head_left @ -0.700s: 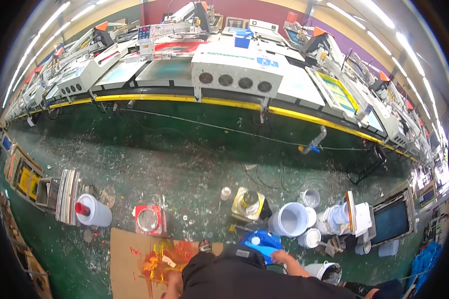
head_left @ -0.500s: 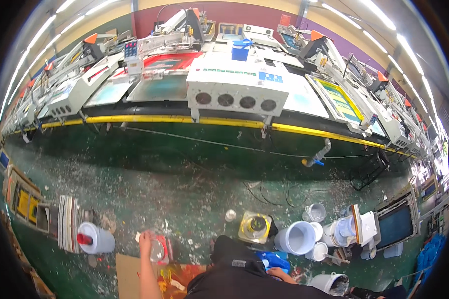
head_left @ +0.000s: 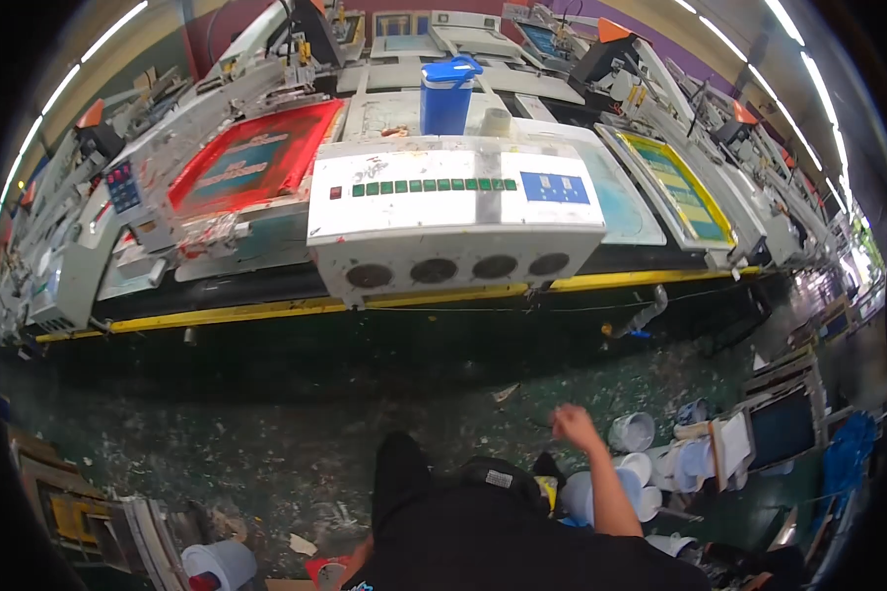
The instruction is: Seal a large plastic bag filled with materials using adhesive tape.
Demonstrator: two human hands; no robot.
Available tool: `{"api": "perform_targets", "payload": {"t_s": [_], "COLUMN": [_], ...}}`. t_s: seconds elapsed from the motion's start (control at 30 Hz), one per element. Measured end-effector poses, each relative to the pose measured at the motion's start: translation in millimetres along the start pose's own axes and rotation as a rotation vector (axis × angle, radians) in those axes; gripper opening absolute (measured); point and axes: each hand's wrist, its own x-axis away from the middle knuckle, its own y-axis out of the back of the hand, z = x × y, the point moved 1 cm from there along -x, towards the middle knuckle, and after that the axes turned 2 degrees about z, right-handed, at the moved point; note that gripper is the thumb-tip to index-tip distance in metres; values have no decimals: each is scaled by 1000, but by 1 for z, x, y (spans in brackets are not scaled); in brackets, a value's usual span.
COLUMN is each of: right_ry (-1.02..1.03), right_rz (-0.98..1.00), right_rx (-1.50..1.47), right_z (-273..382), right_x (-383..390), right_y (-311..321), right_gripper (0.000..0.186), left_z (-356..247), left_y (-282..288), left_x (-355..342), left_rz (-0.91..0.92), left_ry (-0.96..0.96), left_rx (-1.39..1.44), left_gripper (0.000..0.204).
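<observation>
My right hand (head_left: 574,426) is held out ahead of me over the floor, left of the white buckets. Its fingers look curled in, and nothing shows in them. Only a bit of my left forearm (head_left: 361,558) shows at the lower edge, beside my dark clothing; the hand itself is hidden. Next to that arm is a red-edged container (head_left: 325,569), cut off by the frame and my body. Whether my left hand holds it or it stands on the floor, I cannot tell.
Ahead stands a long printing table with a yellow rail (head_left: 217,320), a white control box (head_left: 453,207) and a blue lidded jug (head_left: 447,98). White buckets (head_left: 631,431) stand at right. A white pail (head_left: 222,563) and stacked frames (head_left: 143,542) are at lower left.
The printing table now looks larger and closer. My right hand has come up and forward from beside my body. My left hand has gone from beside the red-edged container to out of sight.
</observation>
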Motion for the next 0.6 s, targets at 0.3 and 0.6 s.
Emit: {"api": "perform_targets", "payload": {"t_s": [0.3, 0.6], "right_ry": [600, 526], "right_rz": [-180, -330], "right_rx": [-15, 1045], "right_z": [409, 457], "right_x": [-357, -707], "right_y": [218, 235], "right_gripper": [30, 34], "left_z": [-99, -172], "left_y": [123, 233], "left_x": [-180, -278], "left_rz": [152, 29], "left_ry": [-103, 17], "left_rx": [28, 709], "left_gripper": [30, 48]}}
